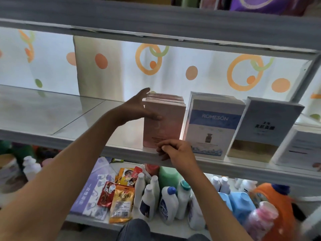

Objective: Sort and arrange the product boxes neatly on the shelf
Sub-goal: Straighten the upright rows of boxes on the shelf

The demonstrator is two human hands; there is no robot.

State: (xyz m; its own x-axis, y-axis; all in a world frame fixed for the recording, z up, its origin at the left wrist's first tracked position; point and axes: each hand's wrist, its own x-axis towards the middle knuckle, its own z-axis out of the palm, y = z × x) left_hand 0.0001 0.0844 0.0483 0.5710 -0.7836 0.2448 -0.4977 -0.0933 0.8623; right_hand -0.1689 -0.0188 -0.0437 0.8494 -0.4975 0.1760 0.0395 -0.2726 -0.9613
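Observation:
Several pink product boxes point(169, 122) stand upright in a row, one behind another, on the glass shelf point(69, 117). My left hand point(139, 108) lies flat against their left side, fingers straight and thumb across the front box. My right hand point(175, 151) sits at the front box's lower edge with its fingers curled, touching the shelf's front lip; whether it pinches the box is unclear. To the right stand a white and blue ROMESON box point(212, 126) and a white box with dark lettering point(264, 129), which leans.
More white boxes point(302, 145) sit at the far right of the shelf. The upper shelf point(156, 30) hangs close overhead. Below are white bottles point(166, 204), an orange detergent jug point(276, 204), snack packets point(121, 202) and a purple pack point(93, 190). A patterned curtain hangs behind.

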